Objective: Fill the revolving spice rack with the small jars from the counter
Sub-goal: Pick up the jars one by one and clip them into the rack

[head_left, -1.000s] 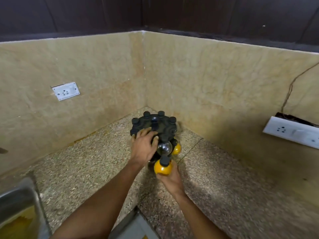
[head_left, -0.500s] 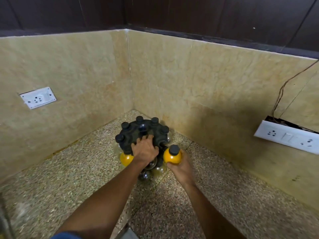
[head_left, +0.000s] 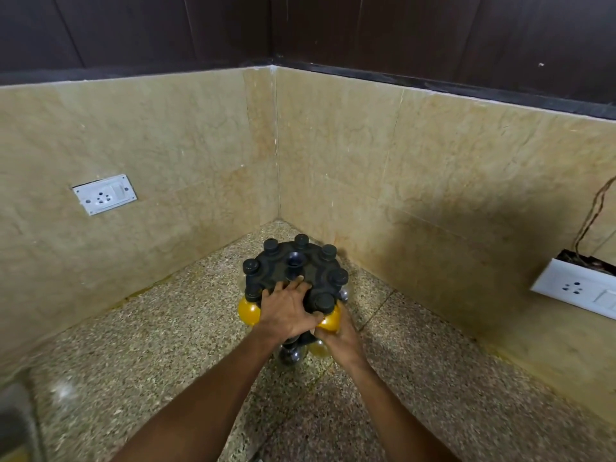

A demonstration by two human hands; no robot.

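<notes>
Speckled stone makes up the desk (head_left: 133, 355), which fills the lower half of the frame and runs into a corner where two beige marble walls (head_left: 173, 155) meet at upper centre. These walls box the work in behind and to either side, so open room for moving lies only toward the bottom of the frame, along the forearms.

Close to that corner stands the spice rack (head_left: 295, 275), black, hard plastic by the look, its round top ringed with dark caps. It is meant to turn, so it will likely spin or shift under a sideways push. The left hand (head_left: 286, 308) rests on its top with the fingers laid loosely spread, apparently steadying it.

At the rack's near right edge is the yellow jar (head_left: 330, 320), round-bellied under a black cap (head_left: 323, 301). The right hand (head_left: 343, 335) cups it from below, fingers curled round the belly. It looks light, smooth and probably slippery; whether glass or plastic cannot be told, so it should be treated as breakable. Holding low on the belly leaves the neck free to seat. A second yellow jar (head_left: 248, 311) hangs at the left edge, already in place.
</notes>
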